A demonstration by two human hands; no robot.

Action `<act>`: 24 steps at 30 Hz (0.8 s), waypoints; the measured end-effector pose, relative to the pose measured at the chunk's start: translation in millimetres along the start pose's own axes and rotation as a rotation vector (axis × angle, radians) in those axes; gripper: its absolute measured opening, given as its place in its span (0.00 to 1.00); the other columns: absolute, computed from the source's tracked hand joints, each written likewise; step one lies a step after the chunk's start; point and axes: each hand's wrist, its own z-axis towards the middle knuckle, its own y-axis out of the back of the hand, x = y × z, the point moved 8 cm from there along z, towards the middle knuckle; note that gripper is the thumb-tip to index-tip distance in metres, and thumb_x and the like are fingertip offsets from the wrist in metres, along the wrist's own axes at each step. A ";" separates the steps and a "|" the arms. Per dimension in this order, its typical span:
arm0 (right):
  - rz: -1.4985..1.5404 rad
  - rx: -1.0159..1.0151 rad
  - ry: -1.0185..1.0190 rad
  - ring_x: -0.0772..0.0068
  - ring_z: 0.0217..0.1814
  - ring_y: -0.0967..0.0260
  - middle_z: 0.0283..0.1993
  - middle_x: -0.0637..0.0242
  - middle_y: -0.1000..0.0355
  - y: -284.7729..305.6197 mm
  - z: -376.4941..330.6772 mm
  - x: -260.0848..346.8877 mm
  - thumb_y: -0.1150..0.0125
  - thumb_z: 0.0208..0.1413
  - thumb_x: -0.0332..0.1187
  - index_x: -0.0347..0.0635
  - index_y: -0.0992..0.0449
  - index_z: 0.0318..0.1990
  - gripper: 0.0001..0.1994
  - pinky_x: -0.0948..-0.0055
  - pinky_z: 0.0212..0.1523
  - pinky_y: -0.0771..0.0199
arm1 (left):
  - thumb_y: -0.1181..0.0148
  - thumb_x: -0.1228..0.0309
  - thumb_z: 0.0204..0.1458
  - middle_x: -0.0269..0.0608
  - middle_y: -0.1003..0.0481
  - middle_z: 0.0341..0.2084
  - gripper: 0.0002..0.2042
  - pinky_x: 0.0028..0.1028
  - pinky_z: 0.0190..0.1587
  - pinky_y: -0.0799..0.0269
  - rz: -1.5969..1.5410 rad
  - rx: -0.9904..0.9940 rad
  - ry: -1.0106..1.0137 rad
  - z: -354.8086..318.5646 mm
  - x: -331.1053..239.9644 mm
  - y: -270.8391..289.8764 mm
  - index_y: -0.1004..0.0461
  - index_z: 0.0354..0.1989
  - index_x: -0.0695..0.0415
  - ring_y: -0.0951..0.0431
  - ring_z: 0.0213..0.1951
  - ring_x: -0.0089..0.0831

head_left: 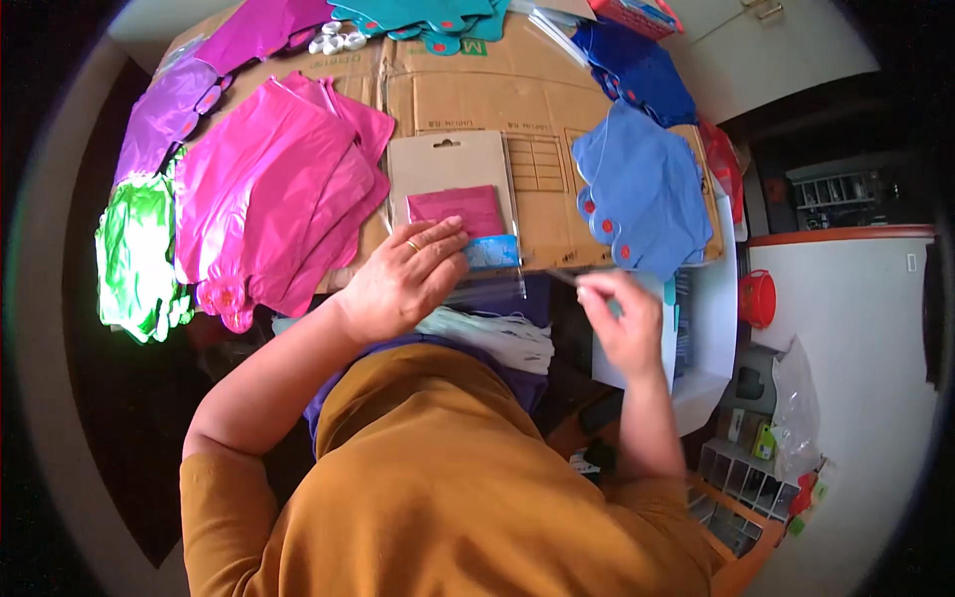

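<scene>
Pressing a clear packet (468, 224) (near the cardboard (542, 109) edge), 2 hands: left (403, 279), right (622, 323).

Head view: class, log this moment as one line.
left hand: pressing clear packet | right hand: pinching packet's flap | cardboard sheet: underneath

hands (408, 279) on clear packet (468, 214), pink bags (269, 189)

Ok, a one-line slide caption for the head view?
Left hand presses a clear packet holding a pink item on cardboard; right hand pinches its edge.
</scene>
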 end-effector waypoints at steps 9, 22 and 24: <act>-0.187 -0.215 0.077 0.62 0.29 0.26 0.30 0.61 0.24 -36.1 -46.3 17.3 0.32 0.48 0.20 0.38 0.21 0.38 0.08 0.67 0.30 0.25 | 0.37 0.80 0.48 0.54 0.23 0.47 0.10 0.43 0.60 0.28 -0.041 -0.009 0.083 -2.7 2.1 -0.8 0.25 0.40 0.65 0.24 0.55 0.49; -0.080 -0.095 0.095 0.56 0.27 0.24 0.26 0.57 0.25 -67.3 -19.0 51.3 0.35 0.52 0.23 0.40 0.26 0.43 0.10 0.63 0.28 0.25 | 0.37 0.77 0.48 0.53 0.24 0.48 0.12 0.42 0.58 0.27 -0.030 -0.034 0.037 -5.9 -0.8 1.3 0.25 0.42 0.64 0.24 0.55 0.50; -0.208 -0.119 0.080 0.57 0.24 0.26 0.24 0.59 0.27 -68.7 -22.4 48.6 0.34 0.51 0.23 0.40 0.25 0.43 0.12 0.63 0.28 0.25 | 0.39 0.74 0.48 0.53 0.25 0.49 0.13 0.43 0.59 0.28 -0.042 -0.031 0.043 -7.4 0.3 -2.6 0.26 0.42 0.63 0.25 0.56 0.50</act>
